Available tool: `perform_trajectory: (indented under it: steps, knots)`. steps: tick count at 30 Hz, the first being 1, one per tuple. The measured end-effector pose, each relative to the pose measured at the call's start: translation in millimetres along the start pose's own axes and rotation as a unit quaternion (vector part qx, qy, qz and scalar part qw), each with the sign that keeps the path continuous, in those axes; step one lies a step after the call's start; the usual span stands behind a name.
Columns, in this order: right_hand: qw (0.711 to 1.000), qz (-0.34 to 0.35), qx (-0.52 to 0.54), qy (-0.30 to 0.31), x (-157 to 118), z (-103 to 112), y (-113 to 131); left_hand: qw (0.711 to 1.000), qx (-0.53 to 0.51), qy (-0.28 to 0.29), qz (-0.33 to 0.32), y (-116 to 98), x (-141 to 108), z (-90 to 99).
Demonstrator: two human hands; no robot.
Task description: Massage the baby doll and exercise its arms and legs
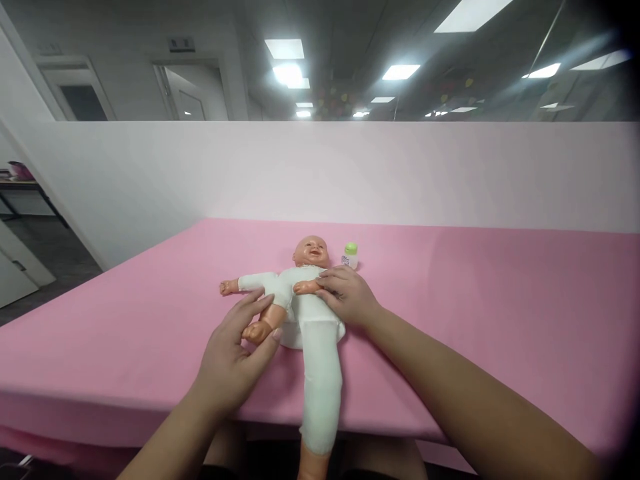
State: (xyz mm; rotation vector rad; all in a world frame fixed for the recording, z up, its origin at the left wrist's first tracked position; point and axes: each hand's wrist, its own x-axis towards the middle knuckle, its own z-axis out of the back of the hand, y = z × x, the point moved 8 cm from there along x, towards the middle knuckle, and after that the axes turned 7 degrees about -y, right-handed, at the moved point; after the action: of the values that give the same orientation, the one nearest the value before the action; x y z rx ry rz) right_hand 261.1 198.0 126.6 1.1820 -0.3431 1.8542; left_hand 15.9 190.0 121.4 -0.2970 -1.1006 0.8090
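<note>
A baby doll in a white cloth body lies on its back, head away from me. My left hand is closed round one of the doll's lower legs, its bare foot between my thumb and fingers; that leg is folded up toward the belly. My right hand grips the doll's arm, which lies across the chest with its small hand showing. The doll's other arm stretches out to the left. Its other leg points straight toward me, over the table's front edge.
The doll rests on a table with a pink cover. A small bottle with a green cap stands beside the doll's head. Behind the table rises a white partition with glass above. A dark-legged table is at far left.
</note>
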Motion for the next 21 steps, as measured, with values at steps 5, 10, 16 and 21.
perform_trajectory:
  steps: [5, 10, 16, 21]
  knots:
    - [0.999, -0.007, -0.006, 0.043, -3.2, -5.6, -2.5, 0.998, -0.016, 0.064, 0.026, 14.6, 13.0, -25.7]
    - [0.993, -0.087, -0.018, 0.080, -4.5, -9.7, -14.8, 0.997, -0.037, 0.060, 0.010, 19.6, 13.0, -31.5]
    - [0.986, -0.169, 0.003, 0.012, -7.4, 7.7, -32.7, 0.998, -0.052, 0.020, -0.038, 9.4, 8.4, -12.7]
    - [0.924, -0.333, 0.056, -0.178, -31.6, 46.5, -94.2, 0.995, -0.033, -0.010, -0.088, -6.1, -18.0, 12.9]
